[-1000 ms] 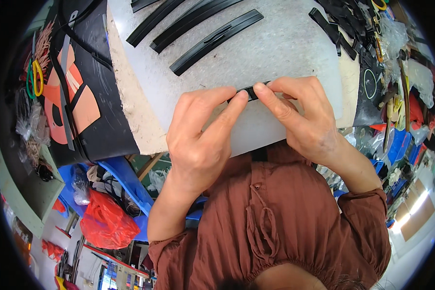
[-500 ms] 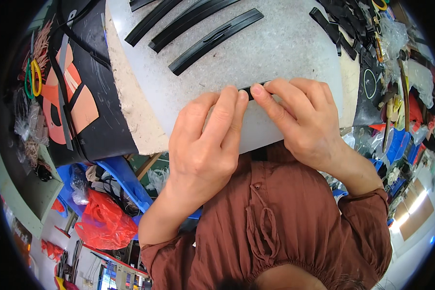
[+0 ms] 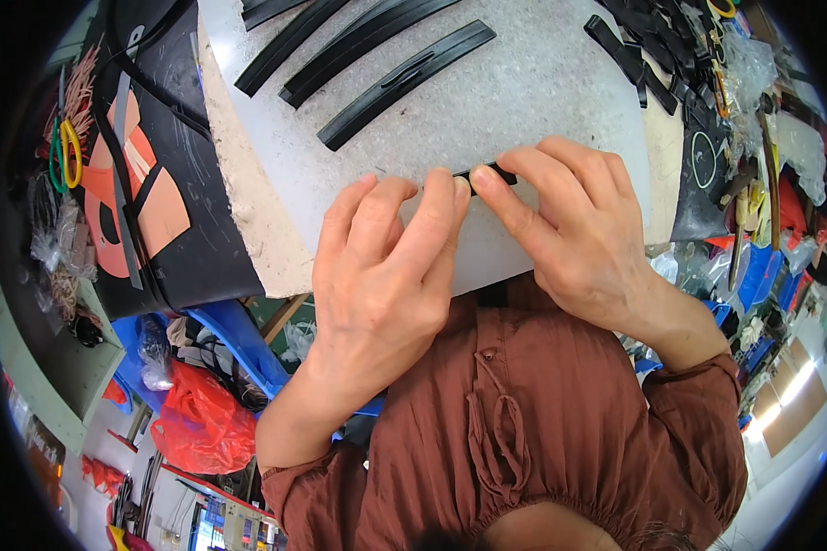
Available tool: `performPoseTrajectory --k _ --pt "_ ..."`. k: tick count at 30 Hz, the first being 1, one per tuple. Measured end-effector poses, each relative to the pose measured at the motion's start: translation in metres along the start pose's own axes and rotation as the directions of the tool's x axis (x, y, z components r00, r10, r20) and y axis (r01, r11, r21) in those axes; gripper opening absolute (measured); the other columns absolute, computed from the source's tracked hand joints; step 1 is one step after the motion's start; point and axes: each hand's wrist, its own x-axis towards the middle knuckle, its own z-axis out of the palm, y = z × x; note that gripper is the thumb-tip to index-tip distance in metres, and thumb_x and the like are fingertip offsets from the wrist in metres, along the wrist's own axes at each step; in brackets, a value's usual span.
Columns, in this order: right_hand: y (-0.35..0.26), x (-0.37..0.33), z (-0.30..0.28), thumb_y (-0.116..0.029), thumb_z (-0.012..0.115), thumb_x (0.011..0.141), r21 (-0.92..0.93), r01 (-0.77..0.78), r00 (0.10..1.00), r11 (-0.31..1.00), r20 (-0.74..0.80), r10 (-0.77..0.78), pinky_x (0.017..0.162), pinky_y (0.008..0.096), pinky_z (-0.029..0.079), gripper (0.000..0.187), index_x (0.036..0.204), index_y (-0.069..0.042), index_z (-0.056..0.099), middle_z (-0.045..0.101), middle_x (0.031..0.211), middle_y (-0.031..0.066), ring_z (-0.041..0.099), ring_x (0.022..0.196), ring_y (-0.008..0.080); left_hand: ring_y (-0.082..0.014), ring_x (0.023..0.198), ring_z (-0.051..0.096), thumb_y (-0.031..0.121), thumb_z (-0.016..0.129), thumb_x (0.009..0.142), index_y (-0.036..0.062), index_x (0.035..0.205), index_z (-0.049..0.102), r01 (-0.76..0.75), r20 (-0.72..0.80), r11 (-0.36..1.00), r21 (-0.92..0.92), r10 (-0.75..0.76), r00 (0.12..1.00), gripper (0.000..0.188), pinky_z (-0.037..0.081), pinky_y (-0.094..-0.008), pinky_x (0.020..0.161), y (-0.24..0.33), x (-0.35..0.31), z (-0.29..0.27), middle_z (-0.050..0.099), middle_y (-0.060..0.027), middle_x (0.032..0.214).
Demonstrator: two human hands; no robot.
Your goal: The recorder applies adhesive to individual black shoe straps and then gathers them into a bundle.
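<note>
red plastic bag (image 3: 202,427) lower left, blue packets (image 3: 758,275) right

A white table (image 3: 542,101) stands over a messy floor with a red bag (image 3: 202,427) and blue crates (image 3: 248,349).

Bright, even light falls from above on my white work surface (image 3: 524,101), which looks nearly washed out; my hands cast only soft, faint shadows onto it; the middle is sharp, though straight edges bow toward the rim, where a black ring closes in and clutter smears slightly
</note>
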Motion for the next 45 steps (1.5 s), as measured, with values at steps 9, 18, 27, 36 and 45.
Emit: performPoseTrajectory --k 9,18,27,36,45 --pt "0.004 0.001 0.000 -0.002 0.062 0.069 0.027 0.015 1.000 1.000 -0.010 -0.014 0.089 0.0409 0.044 0.059 0.128 -0.009 0.066 0.060 0.124 0.0078 0.057 0.110 0.0287 -0.0228 0.103 0.059 0.001 0.067 0.071 -0.0030 0.107 0.072 -0.031 -0.009 0.999 0.035 0.031 0.999 0.036 0.049 -0.0466 0.095 -0.003 0.000 0.001 0.063 -0.0057 0.120" --pt "0.002 0.006 -0.002 -0.013 0.065 0.076 -0.018 0.077 0.996 0.997 -0.046 -0.078 0.084 0.0382 0.046 0.042 0.116 0.001 0.069 0.061 0.120 0.0092 0.058 0.113 0.0263 -0.0261 0.107 0.058 0.003 0.064 0.076 -0.0055 0.110 0.070 -0.005 0.025 0.993 0.122 0.002 1.000 0.036 0.049 -0.0485 0.097 0.009 -0.002 0.001 0.063 -0.0082 0.118" --pt "0.004 0.012 -0.006 -0.014 0.067 0.077 0.002 0.107 0.994 0.994 -0.012 -0.107 0.084 0.0381 0.046 0.036 0.109 0.001 0.072 0.062 0.119 0.0103 0.059 0.111 0.0257 -0.0252 0.106 0.059 0.003 0.064 0.075 -0.0013 0.106 0.071 0.007 0.021 0.990 0.143 -0.010 1.000 0.032 0.043 -0.0499 0.103 0.008 0.004 -0.001 0.063 -0.0072 0.113" --pt "0.040 0.009 0.000 -0.003 0.070 0.073 -0.091 -0.074 0.944 0.993 -0.326 0.040 0.079 0.0381 0.045 0.037 0.110 -0.006 0.072 0.068 0.105 0.0056 0.062 0.094 0.0261 -0.0221 0.083 0.061 0.002 0.076 0.079 0.0063 0.104 0.075 0.263 -0.333 0.963 -0.057 -0.267 0.904 0.026 0.041 -0.0342 0.080 -0.039 0.016 -0.005 0.067 -0.0033 0.092" --pt "0.056 0.076 0.001 0.003 0.066 0.073 0.011 0.073 0.933 0.997 -0.354 -0.064 0.082 0.0372 0.047 0.033 0.104 -0.007 0.072 0.068 0.103 0.0058 0.063 0.096 0.0249 -0.0178 0.074 0.053 0.010 0.083 0.076 0.0123 0.100 0.077 0.289 -0.366 0.956 -0.045 -0.285 0.886 0.025 0.040 -0.0334 0.072 -0.053 0.015 0.008 0.064 0.0010 0.089"
